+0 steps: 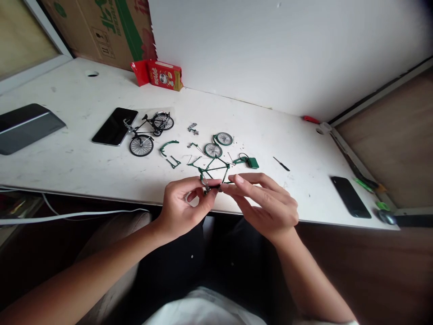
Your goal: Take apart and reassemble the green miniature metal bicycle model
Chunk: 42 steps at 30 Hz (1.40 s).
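Observation:
A green model bicycle frame is held low over the table's front edge. My left hand pinches its lower end between thumb and fingers. From the other side, my right hand closes its thumb and fingertips on the same dark lower part, with other fingers stretched out. The fingertips hide the exact grip. Just beyond the frame lie two small spoked wheels, a curved green mudguard, a green bracket and a green saddle-like piece.
An assembled black model bicycle stands beside a phone on the white table. Farther back is a red box. A small screwdriver and another phone lie to the right. A grey case rests far left.

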### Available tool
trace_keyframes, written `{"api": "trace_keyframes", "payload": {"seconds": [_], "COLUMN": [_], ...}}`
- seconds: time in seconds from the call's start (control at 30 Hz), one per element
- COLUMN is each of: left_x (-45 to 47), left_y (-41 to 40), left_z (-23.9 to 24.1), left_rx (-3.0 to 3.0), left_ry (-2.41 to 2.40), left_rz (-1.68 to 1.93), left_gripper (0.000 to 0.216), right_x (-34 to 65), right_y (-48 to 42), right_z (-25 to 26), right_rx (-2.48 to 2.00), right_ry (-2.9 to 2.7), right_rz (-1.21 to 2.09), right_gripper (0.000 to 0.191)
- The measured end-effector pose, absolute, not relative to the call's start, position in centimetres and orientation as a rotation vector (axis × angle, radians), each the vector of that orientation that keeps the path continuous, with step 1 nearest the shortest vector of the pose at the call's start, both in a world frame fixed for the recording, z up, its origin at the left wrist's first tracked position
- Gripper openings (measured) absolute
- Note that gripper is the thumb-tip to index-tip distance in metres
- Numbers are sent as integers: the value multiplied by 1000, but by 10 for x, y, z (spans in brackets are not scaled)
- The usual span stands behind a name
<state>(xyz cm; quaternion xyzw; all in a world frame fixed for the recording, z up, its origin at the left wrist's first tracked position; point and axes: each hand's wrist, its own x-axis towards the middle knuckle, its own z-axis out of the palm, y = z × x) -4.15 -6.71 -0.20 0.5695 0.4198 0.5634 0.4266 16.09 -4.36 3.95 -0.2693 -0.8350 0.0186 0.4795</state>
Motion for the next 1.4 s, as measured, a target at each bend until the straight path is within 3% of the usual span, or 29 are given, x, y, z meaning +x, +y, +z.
{"api": "trace_keyframes", "payload": {"seconds": [0.3,0.8,1.4], "left_x": [-48,-48,-53], "left_y": [-64,-61,-57], "left_z": [-1,-2,1], "left_rx": [1751,1791,1954], "left_ry": [925,801,754], "left_rz": [1536,1641,1622], "left_gripper": [24,24,38], "right_x": [163,166,167], "right_y": [-48,-54,-51], "right_z": [30,30,34], "right_rx": [-683,-666,-640], "right_ry": [-1926,-1898,-1943], "right_rz": [298,401,283], "right_gripper": [87,97,91]}}
